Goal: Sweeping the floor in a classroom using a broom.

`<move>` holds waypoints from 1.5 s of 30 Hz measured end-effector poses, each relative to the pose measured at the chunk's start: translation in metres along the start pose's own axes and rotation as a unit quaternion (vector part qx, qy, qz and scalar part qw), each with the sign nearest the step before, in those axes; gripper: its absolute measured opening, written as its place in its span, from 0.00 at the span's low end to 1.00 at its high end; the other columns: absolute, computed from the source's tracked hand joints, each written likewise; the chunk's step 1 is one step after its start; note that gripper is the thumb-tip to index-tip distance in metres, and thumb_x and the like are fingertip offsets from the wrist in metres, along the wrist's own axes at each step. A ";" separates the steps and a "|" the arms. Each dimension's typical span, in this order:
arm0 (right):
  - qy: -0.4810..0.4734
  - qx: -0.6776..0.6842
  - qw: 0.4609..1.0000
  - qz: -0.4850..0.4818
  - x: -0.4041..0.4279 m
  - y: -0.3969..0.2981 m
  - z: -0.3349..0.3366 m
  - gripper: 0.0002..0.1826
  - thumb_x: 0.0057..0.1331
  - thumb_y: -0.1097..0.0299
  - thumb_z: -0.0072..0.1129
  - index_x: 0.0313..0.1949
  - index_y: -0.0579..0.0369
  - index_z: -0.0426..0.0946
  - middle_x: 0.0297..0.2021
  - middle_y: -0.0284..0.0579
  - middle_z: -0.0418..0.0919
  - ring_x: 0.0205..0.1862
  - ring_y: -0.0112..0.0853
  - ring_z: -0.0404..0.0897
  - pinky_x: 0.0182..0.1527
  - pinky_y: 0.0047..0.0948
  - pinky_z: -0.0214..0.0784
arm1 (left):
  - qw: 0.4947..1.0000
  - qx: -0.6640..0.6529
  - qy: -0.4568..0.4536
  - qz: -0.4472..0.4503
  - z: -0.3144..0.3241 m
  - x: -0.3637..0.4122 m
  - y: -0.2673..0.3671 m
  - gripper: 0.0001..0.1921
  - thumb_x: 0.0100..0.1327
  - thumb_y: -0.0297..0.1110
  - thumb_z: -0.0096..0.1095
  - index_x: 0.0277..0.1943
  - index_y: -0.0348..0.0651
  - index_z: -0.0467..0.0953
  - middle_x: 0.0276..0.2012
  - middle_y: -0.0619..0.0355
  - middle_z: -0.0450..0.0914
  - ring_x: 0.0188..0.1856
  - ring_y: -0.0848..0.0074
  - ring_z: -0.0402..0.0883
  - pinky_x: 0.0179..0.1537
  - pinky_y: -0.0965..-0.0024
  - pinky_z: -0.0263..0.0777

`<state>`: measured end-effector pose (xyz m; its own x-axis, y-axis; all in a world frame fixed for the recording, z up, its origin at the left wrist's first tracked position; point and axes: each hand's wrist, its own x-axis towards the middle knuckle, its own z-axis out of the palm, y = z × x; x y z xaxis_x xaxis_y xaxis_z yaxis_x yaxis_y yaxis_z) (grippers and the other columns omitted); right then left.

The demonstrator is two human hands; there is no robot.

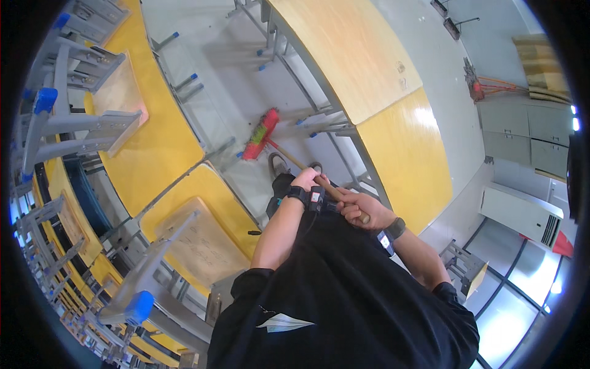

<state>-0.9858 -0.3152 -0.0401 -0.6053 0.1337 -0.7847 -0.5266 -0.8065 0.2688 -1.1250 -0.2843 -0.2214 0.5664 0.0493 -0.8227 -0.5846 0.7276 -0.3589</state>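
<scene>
Both my hands grip the wooden handle of a broom (297, 160). My left hand (312, 179) is wrapped around the shaft on the side nearer the head. Closer to my body, my right hand (368, 210) holds the shaft near its rounded end, which pokes out of the fist. The broom head (260, 134), with red and yellow-green bristles, rests on the floor beyond my shoes (278, 164). Black straps circle both wrists.
Yellow desks (405, 152) stand on my right, and another row of desks (156, 124) runs along my left. Upturned stools (87, 129) sit on the left desks. Desk legs with blue feet (184, 83) edge the aisle floor (226, 78). More brooms (477, 85) lean by grey cabinets (507, 122).
</scene>
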 end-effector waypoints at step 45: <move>-0.015 0.127 0.991 -0.047 -0.124 0.054 -0.172 0.14 0.64 0.72 0.37 0.49 0.51 0.57 0.21 0.36 0.60 0.12 0.15 0.54 0.11 0.10 0.50 | 0.981 0.150 -0.043 0.116 -0.001 0.087 -0.187 0.04 0.58 0.25 0.46 0.32 0.32 0.63 0.27 0.49 0.68 0.32 0.61 0.71 0.35 0.60 0.69</move>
<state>-0.8366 -0.4738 -0.0243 -0.5618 0.2206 -0.7973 -0.7120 -0.6196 0.3303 -0.9671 -0.4167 -0.2267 0.4927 0.2856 -0.8220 -0.5138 0.8578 -0.0099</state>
